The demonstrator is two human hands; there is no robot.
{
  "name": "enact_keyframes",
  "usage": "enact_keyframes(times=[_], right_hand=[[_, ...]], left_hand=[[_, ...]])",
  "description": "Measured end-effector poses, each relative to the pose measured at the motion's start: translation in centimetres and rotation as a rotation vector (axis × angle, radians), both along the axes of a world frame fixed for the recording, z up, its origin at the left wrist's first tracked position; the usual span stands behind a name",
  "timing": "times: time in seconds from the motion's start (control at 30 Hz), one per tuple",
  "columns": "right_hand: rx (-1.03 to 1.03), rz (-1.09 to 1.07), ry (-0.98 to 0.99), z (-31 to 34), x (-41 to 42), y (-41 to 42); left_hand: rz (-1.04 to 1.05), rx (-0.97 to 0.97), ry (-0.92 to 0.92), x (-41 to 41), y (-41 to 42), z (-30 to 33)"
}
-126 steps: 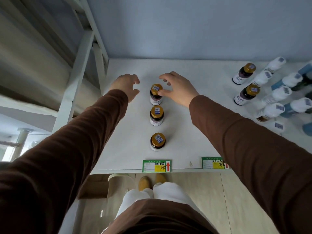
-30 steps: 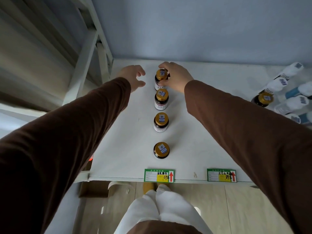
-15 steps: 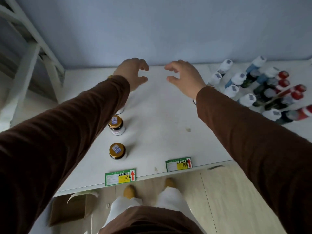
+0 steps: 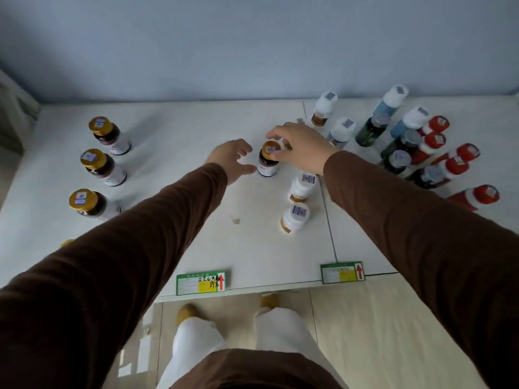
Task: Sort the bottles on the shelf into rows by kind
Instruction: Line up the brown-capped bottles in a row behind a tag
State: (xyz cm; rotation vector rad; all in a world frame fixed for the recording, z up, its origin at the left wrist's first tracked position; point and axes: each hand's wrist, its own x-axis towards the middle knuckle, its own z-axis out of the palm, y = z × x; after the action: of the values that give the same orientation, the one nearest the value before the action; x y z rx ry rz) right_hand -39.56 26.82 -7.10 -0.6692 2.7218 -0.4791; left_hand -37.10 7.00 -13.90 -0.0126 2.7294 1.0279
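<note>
A dark bottle with a gold cap [image 4: 269, 160] stands mid-shelf. My right hand [image 4: 302, 147] has its fingertips closed on that cap from above. My left hand [image 4: 231, 158] is open just to the left of the bottle, thumb near its base. A row of gold-capped bottles runs down the left of the white shelf [image 4: 174, 130]: one at the back [image 4: 108, 134], one in the middle [image 4: 99, 167], one nearer [image 4: 87, 203]; my left sleeve hides what lies in front of them, except a sliver of gold [image 4: 67, 242].
White-capped bottles [image 4: 295, 217] stand just right of the held bottle. Farther right is a crowd of blue, dark green and red-capped bottles [image 4: 432, 153]. Green price tags [image 4: 200, 282] mark the shelf's front edge. A blue wall backs the shelf.
The view has swung right, away from the gold-cap row. My right hand went from open above the shelf to gripping the cap of a lone gold-capped bottle; my left hand moved beside it.
</note>
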Motion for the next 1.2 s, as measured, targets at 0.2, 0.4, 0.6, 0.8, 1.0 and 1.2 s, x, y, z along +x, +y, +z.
enact_keyframes(times=[0.2,0.4,0.6,0.8,1.0,1.2], right_hand=[[-0.005,0.116,-0.019,-1.7,-1.0,0.8],[-0.283,-0.106,-0.11,-1.9,-3.4,1.0],[-0.574,-0.24,-0.333,0.4,-4.7,0.6],[-0.662,-0.111,-0.414,2.3,-5.5,0.1],[-0.683,-0.079,-0.316,3.5,-5.3,-2.4],[-0.655,-0.076,-0.143,5.0,-5.3,-8.4]], left_hand=[[0.123,0.033,-0.015,0.2,4.6,-2.0],[0.095,0.588,-0.246,0.0,3.5,-0.8],[0.089,1.102,-0.443,0.0,1.4,1.7],[0.125,1.098,-0.31,-0.4,0.3,4.1],[0.227,0.543,0.137,-0.8,-0.3,5.9],[0.235,0.369,0.229,-1.2,-5.4,7.2]])
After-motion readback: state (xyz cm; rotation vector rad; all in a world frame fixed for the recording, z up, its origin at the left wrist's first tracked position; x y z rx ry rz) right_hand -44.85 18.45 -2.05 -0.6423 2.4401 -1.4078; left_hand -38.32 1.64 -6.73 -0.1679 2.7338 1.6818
